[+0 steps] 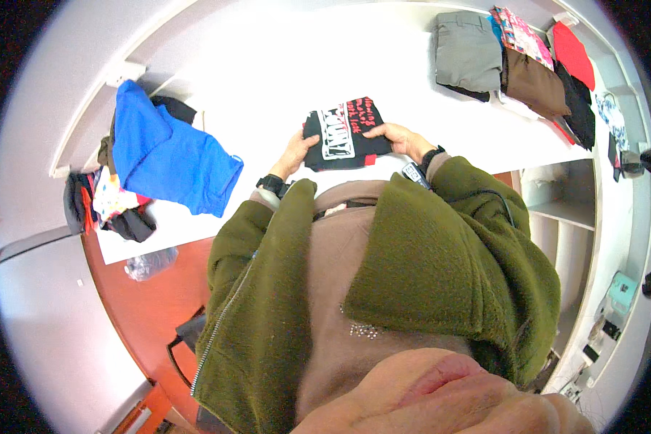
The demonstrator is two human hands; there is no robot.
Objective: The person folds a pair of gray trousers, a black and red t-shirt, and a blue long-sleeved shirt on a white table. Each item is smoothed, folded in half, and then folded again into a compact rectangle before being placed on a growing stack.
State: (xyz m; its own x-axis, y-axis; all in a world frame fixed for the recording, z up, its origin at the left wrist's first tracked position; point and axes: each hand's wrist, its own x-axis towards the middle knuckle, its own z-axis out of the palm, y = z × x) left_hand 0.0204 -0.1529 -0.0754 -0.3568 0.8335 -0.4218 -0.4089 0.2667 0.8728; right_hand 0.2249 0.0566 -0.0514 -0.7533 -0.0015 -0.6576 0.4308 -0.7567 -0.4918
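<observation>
Now my left hand and right hand, each gripping one side of folded black clothing, over a white table, blue cloth off left.

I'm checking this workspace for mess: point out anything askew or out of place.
The blue garment on the left looks askew: it sprawls loosely, partly over other clothes, whereas the gray garment at the far right lies neatly folded.
</observation>
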